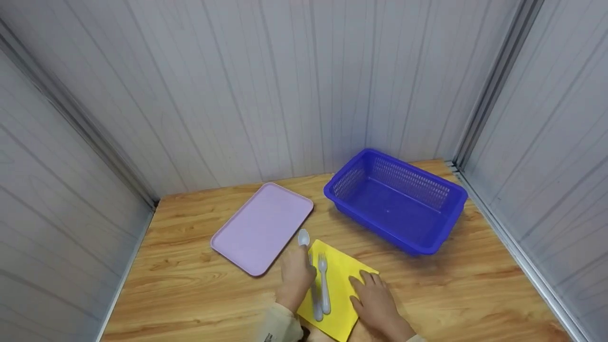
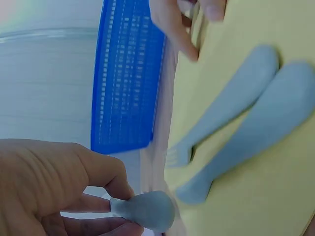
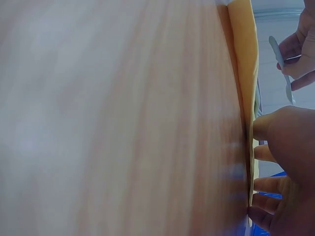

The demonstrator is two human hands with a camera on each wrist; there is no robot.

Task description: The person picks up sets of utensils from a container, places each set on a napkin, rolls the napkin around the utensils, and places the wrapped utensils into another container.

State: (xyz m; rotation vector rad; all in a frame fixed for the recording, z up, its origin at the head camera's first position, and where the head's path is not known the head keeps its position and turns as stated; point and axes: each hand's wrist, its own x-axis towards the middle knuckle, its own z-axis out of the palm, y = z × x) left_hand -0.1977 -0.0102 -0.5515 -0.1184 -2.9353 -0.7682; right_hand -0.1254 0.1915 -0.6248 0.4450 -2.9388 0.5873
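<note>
My left hand [image 1: 295, 273] pinches a pale spoon [image 1: 304, 236] above the left edge of a yellow sheet [image 1: 342, 266]. The spoon's bowl points away from me in the head view. In the left wrist view, a rounded end of the spoon [image 2: 153, 210] juts out past the left thumb and fingers. On the sheet lie a pale fork [image 1: 323, 280] and, beside it, a second utensil [image 1: 318, 308], probably a knife, partly hidden by the left hand. My right hand [image 1: 375, 299] rests on the sheet's right edge, fingers spread.
A pink-lilac tray [image 1: 263, 225] lies on the wooden table [image 1: 180, 270], left of and beyond the sheet. A blue perforated basket [image 1: 399, 228] stands at the back right. Pale panel walls [image 1: 285, 95] enclose the table's back and sides.
</note>
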